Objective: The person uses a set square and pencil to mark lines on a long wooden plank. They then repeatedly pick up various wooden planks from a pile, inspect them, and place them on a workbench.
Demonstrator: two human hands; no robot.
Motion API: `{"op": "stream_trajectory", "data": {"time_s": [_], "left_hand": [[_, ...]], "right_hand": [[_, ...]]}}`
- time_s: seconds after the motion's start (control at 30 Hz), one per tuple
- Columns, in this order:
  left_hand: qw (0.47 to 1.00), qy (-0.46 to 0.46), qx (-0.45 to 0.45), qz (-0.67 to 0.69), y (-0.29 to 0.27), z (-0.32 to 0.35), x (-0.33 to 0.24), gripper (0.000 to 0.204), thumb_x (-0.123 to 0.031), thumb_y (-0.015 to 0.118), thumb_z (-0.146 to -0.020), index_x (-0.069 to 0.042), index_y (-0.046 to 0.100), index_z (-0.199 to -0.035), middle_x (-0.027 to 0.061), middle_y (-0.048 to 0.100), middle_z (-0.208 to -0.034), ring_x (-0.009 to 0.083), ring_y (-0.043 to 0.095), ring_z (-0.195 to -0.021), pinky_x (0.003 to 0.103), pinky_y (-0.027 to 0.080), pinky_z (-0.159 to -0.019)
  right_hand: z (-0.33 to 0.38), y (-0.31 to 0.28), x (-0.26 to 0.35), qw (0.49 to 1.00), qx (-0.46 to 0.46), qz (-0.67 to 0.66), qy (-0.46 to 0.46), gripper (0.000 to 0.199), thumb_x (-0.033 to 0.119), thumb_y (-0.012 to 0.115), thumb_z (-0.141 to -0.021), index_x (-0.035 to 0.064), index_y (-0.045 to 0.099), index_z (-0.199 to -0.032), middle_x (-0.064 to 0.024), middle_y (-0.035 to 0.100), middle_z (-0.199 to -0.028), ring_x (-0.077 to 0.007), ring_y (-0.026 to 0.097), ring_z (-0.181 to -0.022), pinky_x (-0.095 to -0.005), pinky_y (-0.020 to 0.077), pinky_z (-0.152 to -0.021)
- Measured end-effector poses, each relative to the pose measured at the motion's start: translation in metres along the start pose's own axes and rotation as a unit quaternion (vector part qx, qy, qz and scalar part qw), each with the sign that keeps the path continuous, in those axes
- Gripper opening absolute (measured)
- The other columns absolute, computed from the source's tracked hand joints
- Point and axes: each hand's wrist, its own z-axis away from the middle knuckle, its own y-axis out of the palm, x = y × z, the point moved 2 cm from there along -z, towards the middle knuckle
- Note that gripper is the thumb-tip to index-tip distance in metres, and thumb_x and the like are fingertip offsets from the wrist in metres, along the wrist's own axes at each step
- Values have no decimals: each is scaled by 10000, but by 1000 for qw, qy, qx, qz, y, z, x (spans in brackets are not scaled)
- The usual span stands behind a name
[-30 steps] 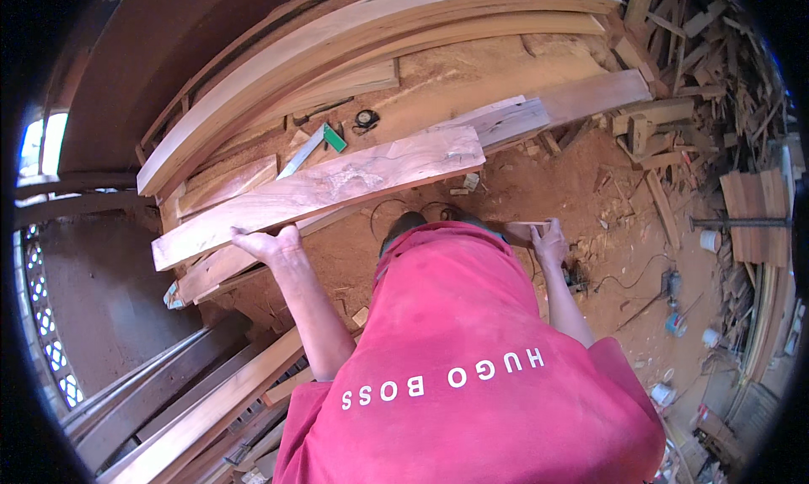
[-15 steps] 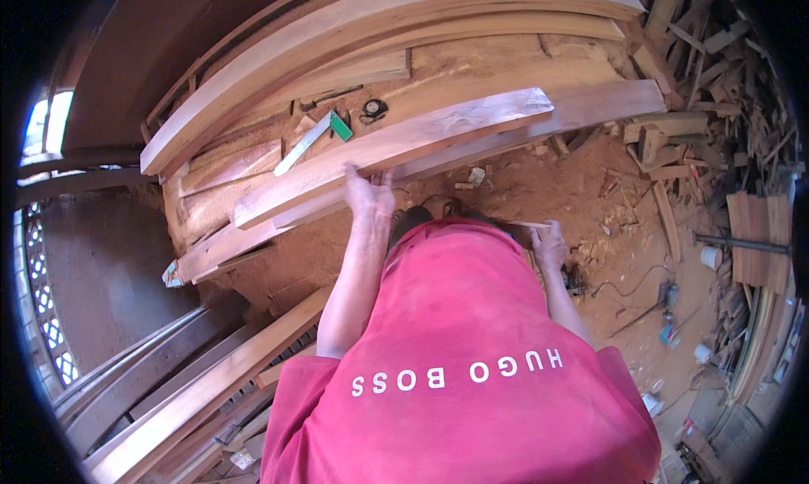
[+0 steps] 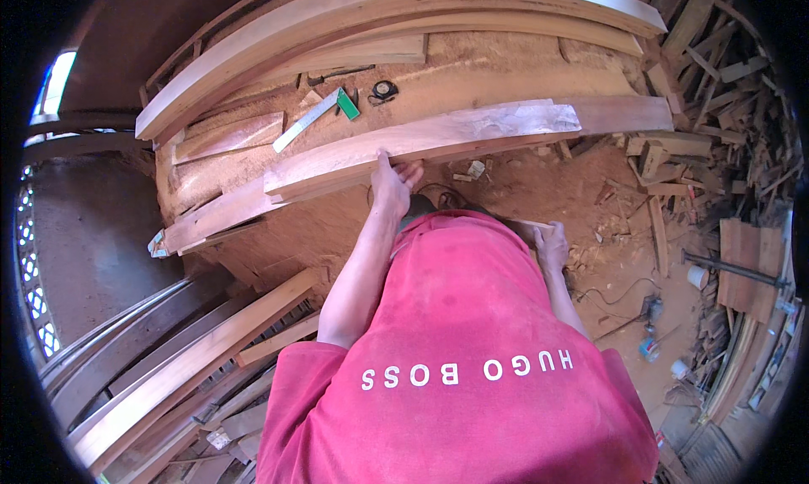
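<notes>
A slightly curved wooden beam [image 3: 455, 137] lies along the near side of the sawdust-covered bench, over a longer plank [image 3: 223, 217]. My left hand [image 3: 394, 187] is at the beam's near edge, its thumb against the face and its fingers below, gripping it. Low at my right side, my right hand [image 3: 552, 246] is closed around a thin flat piece of wood [image 3: 524, 226], partly hidden by my shirt. Beyond the beam lie a try square [image 3: 316, 120] with a green handle and a black tape measure [image 3: 384, 90].
Large curved timbers [image 3: 396, 4] span the far side of the bench. Scrap wood [image 3: 716, 71] is heaped at the right. More long boards [image 3: 202, 366] lie at the lower left. A power tool [image 3: 650, 309] with a cord sits on the dusty ground.
The beam has come nearer into line with the plank beneath it, covering more of it. My left hand stays at its near edge. My right hand keeps the thin piece of wood.
</notes>
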Motion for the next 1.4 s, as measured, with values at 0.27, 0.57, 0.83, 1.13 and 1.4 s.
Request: {"op": "stream_trajectory", "data": {"time_s": [0.27,0.57,0.83,1.13,1.4], "left_hand": [[485,540,54,-686,-20,54,-54,789,-337,857,-679,-147,503,-1358,98,607,-1203,308,564,-1132,477,463,-947],[336,445,130,-820,2,-17,-83,793,-334,870,-594,-177,522,-1288,82,610,-1183,302,603,-1107,501,471,-892],[336,489,125,-795,-10,-16,-91,746,-326,865,-595,-171,542,-1249,63,629,-1146,298,620,-1071,483,485,-851],[322,480,115,-808,-14,-16,-97,775,-306,861,-595,-187,537,-1289,66,642,-1159,284,621,-1083,473,478,-865],[332,475,118,-806,-7,-10,-98,755,-285,838,-609,-199,536,-1296,60,650,-1144,273,625,-1080,466,474,-857]], "right_hand": [[2,7,-4,1000,21,14,16,496,406,710,-858,68,548,-1182,-232,677,-1048,-431,650,-974,-500,504,-810],[-11,6,-1,998,56,30,-11,508,405,717,-854,63,537,-1183,-250,675,-1056,-430,654,-982,-489,506,-831],[-12,11,-24,999,46,13,-23,530,424,717,-849,68,538,-1197,-244,677,-1064,-426,655,-995,-480,510,-831],[-10,3,-25,998,39,38,-9,574,474,695,-859,93,513,-1248,-252,671,-1094,-450,644,-1013,-503,503,-852],[-12,-2,-14,998,38,26,-35,540,430,689,-878,48,523,-1222,-282,671,-1058,-444,655,-991,-492,509,-847]]}}
